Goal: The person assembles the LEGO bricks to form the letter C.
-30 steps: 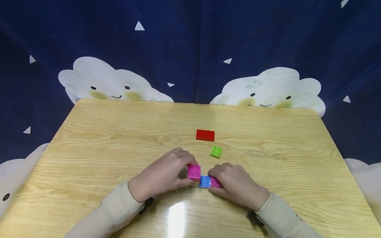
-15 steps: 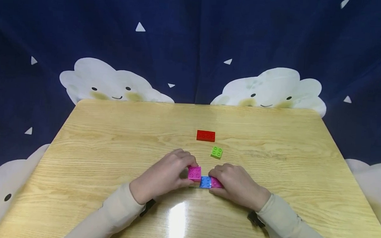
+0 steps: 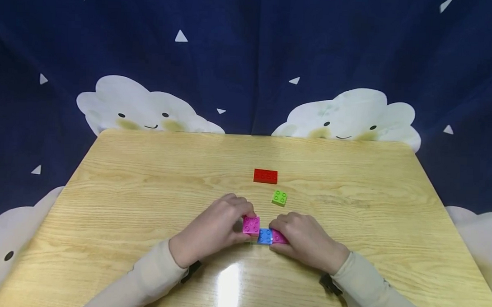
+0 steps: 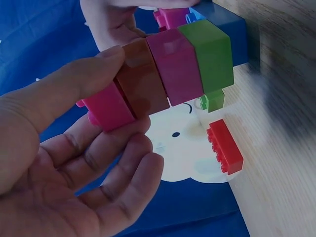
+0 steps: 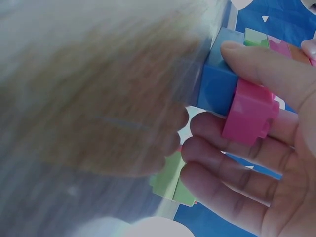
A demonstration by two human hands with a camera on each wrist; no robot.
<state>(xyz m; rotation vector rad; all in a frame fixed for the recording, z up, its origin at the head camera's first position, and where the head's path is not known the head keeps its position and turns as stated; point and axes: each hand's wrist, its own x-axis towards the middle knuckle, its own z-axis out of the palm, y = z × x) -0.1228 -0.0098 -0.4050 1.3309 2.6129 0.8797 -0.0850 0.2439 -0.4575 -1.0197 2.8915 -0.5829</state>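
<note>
While the left hand [image 3: 216, 227] pinches a pink, brown, magenta and green plastic brick stack [image 4: 175, 66], the right hand [image 3: 304, 239] grips a rectangular blue plastic brick [image 5: 217, 88] bearing a pink plastic brick [image 5: 247, 112].

High head view, wrist close-ups

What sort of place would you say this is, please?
Perhaps a child-themed play area, judging by the blue backdrop with smiling clouds, the wood-grain table and the toy bricks.
</note>
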